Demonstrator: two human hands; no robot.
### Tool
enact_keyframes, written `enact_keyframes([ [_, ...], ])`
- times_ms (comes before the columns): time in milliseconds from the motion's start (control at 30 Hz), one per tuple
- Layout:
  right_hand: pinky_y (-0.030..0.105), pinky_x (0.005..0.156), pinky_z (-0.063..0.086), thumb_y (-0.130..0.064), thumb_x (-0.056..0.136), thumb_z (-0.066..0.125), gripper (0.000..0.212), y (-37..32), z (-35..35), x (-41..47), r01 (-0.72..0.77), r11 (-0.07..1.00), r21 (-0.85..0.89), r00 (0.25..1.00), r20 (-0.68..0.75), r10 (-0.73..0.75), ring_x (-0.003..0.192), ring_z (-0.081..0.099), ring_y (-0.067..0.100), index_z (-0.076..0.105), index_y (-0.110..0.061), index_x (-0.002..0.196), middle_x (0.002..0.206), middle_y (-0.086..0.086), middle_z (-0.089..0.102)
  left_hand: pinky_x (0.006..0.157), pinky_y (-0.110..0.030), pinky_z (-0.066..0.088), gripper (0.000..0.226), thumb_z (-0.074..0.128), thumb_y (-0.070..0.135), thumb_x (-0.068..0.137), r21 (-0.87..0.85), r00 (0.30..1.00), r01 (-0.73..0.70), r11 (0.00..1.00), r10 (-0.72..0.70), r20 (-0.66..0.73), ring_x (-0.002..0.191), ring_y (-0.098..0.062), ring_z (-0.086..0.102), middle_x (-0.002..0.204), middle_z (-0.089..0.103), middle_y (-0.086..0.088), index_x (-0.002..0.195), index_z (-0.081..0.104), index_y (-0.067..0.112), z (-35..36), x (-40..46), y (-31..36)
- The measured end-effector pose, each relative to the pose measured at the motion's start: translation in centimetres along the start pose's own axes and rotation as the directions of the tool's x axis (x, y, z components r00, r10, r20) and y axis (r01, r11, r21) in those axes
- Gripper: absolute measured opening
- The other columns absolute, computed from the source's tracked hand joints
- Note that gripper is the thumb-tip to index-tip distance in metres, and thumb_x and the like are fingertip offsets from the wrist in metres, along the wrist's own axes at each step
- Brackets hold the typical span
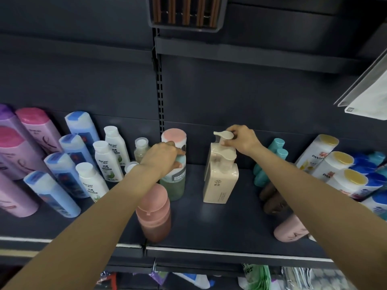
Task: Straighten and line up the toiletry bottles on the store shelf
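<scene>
Our left hand curls over the teal cap of the upright green bottle mid-shelf. Just right, our right hand pinches the rear beige pump bottle, also upright, its spout pointing left.

A dark grey metal back panel fills most of the frame. A slotted black upright rail runs down its centre. Across the top sits a dark grey upper shelf, and at top centre a dark grey plastic bin holds brown strips. At the upper right edge hangs a white folded cloth. Along the bottom runs the dark shelf edge with a white strip; the light is dim.
</scene>
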State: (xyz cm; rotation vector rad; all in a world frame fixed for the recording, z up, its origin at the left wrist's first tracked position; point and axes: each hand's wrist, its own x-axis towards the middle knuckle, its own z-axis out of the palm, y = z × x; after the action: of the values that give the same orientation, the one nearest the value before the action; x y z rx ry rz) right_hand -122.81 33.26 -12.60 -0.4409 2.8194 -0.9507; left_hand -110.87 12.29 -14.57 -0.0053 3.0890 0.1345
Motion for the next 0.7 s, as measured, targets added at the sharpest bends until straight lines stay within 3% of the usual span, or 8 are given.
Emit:
enact_keyframes([
  [267, 0.009, 0.065, 0.039, -0.018, 0.076, 0.076, 0.028, 0.8, 0.8, 0.0, 0.042, 0.989, 0.144, 0.996, -0.088, -0.029, 0.093, 0.059, 0.012, 0.066, -0.012, 0.102, 0.098, 0.003, 0.067, 0.096, -0.034, 0.041, 0.046, 0.058, 0.042, 0.088, -0.053, 1.0, -0.009, 0.999, 0.008, -0.023, 0.12, -0.022, 0.05, 0.13, 0.051, 0.002, 0.133, 0.05, 0.034, 0.4, 0.1, -0.5],
  [400, 0.015, 0.068, 0.042, -0.017, 0.078, 0.073, 0.025, 0.5, 1.0, -0.2, 0.091, 0.985, 0.145, 0.988, -0.14, -0.071, 0.09, 0.06, 0.013, 0.066, -0.011, 0.102, 0.092, -0.001, 0.065, 0.096, -0.033, 0.04, 0.046, 0.058, 0.041, 0.088, -0.056, 0.999, -0.018, 0.998, 0.016, -0.037, 0.12, -0.021, 0.049, 0.131, 0.051, 0.003, 0.133, 0.049, 0.035, 0.5, 0.2, -0.6],
  [533, 0.011, 0.067, 0.044, -0.016, 0.079, 0.071, 0.022, -1.1, -0.6, -1.2, 0.161, 0.959, 0.234, 0.966, -0.235, -0.105, 0.084, 0.059, 0.008, 0.065, -0.014, 0.1, 0.087, -0.007, 0.064, 0.095, -0.033, 0.041, 0.046, 0.058, 0.042, 0.088, -0.058, 0.999, -0.001, 0.998, -0.001, -0.038, 0.12, -0.02, 0.05, 0.13, 0.051, 0.003, 0.133, 0.049, 0.036, 0.2, -0.3, -0.5],
  [700, 0.007, 0.064, 0.043, -0.014, 0.081, 0.068, 0.022, -3.6, -3.1, -2.8, 0.254, 0.924, 0.286, 0.927, -0.345, -0.148, 0.071, 0.056, 0.0, 0.065, -0.018, 0.103, 0.083, -0.009, 0.063, 0.099, -0.034, 0.04, 0.049, 0.061, 0.04, 0.087, -0.179, 0.994, 0.101, 0.979, -0.105, -0.014, 0.123, -0.02, 0.048, 0.136, 0.049, 0.001, 0.133, 0.049, 0.03, -0.5, -0.8, 0.2],
])
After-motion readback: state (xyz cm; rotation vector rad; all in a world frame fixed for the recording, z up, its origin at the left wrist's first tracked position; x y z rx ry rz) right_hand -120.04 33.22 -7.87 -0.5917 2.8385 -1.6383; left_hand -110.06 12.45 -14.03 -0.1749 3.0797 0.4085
